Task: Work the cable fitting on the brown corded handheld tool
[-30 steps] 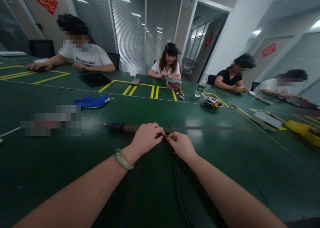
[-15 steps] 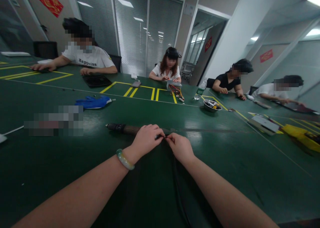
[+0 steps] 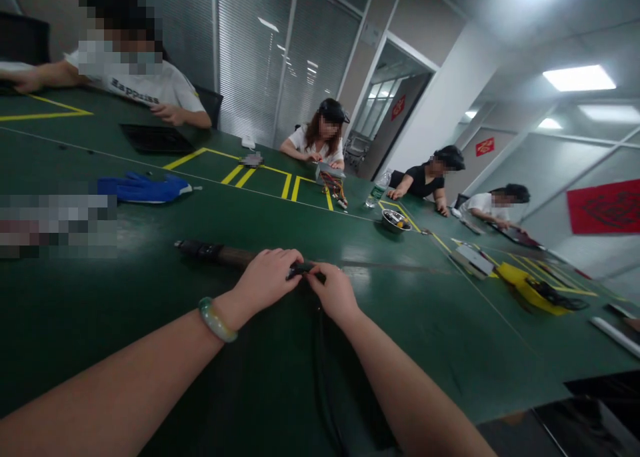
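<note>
Glaring ceiling panels (image 3: pixel 579 78), warped edges

"Where are the arms?"
"The left forearm (image 3: pixel 125 370) and right forearm (image 3: pixel 400 390) angle inward, meeting low in front."
"And the hands?"
"The left hand (image 3: pixel 265 280) curls knuckles-up; the right hand (image 3: pixel 334 293) pinches just beside it, its fingertips (image 3: pixel 313 275) bent inward."

Glass partitions with grey slatted blinds (image 3: pixel 250 57), white ceiling panel lights (image 3: pixel 579 78), a red wall banner (image 3: pixel 605 207)
</note>
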Tool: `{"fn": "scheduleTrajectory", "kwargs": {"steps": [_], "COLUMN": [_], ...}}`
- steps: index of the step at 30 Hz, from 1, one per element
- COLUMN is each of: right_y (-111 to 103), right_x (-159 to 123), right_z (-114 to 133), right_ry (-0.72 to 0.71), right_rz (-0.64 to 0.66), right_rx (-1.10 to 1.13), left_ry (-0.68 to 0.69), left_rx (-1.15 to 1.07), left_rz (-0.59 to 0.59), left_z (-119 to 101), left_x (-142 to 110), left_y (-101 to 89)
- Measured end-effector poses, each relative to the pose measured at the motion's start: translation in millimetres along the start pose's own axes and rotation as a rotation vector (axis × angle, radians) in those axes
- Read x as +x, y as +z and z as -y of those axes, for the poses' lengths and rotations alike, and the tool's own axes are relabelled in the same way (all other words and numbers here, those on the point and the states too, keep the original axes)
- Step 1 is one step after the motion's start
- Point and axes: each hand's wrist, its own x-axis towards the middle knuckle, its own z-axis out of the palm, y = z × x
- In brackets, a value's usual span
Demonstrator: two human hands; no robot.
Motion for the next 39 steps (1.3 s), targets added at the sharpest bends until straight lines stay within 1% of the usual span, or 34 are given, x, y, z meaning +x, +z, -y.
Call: {"fn": "scheduleTrajectory", "kwargs": {"steps": [2, 3, 6, 8, 10, 13, 15, 17, 19, 21, 24, 27, 28, 29, 31, 34, 36, 39], "right_y": [0.0, 0.1, 0.6, 0.1, -3.0, -16.8, -33.6, -56.2, -83.1, -112.1, -152.9, -182.2, -188.3, -192.6, -196.2, -195.5, -195.1, -196.9], "right_x": [1.6, 2.1, 3.9, 6.6, 10.6, 15.6, 14.3, 6.2, -10.2, -35.4, -86.6, -143.9, -161.4, -177.2, -201.8, -219.8, -222.6, -221.4], "right_z": [-0.4, -0.2, 0.8, -0.1, -4.0, -19.3, -37.3, -60.6, -86.4, -112.0, -149.3, -189.4, -203.4, -217.0, -240.9, -263.8, -271.6, -279.1], "right_ry": [0.042, 0.055, 0.049, 0.028, 0.011, 0.038, 0.095, 0.176, 0.281, 0.401, 0.607, 0.837, 0.96, 1.06, 1.193, 1.243, 1.257, 1.3], "right_rz": [0.081, 0.095, 0.079, 0.068, 0.058, 0.031, 0.005, -0.031, -0.076, -0.123, -0.211, -0.281, -0.313, -0.31, -0.332, -0.388, -0.417, -0.411], "right_rx": [0.034, 0.027, -0.026, -0.049, -0.058, -0.06, -0.073, -0.1, -0.137, -0.181, -0.265, -0.347, -0.374, -0.386, -0.403, -0.393, -0.369, -0.335], "left_ry": [-0.002, 0.001, 0.046, 0.113, 0.2, 0.298, 0.317, 0.318, 0.319, 0.325, 0.339, 0.356, 0.362, 0.366, 0.37, 0.366, 0.358, 0.347], "left_rx": [-0.01, -0.02, -0.073, -0.126, -0.186, -0.25, -0.267, -0.283, -0.3, -0.313, -0.321, -0.326, -0.326, -0.323, -0.315, -0.314, -0.314, -0.305], "left_rz": [-0.007, -0.017, -0.069, -0.084, -0.041, 0.087, 0.163, 0.217, 0.249, 0.268, 0.277, 0.262, 0.26, 0.261, 0.269, 0.278, 0.278, 0.276], "left_z": [-0.7, -1.6, -5.6, -8.1, -9.2, -7.8, -6.0, -4.9, -4.8, -5.4, -6.1, -5.5, -5.2, -5.1, -5.6, -7.8, -9.4, -10.1], "left_x": [-0.7, -1.0, -2.5, -4.0, -5.9, -8.0, -8.4, -8.3, -8.0, -8.1, -8.5, -8.7, -8.7, -8.6, -8.5, -9.4, -10.7, -12.8], "left_y": [-0.5, -1.2, -6.2, -11.3, -15.9, -19.2, -19.1, -18.3, -17.9, -17.8, -17.0, -14.6, -13.8, -13.1, -12.8, -15.2, -17.8, -21.5]}}
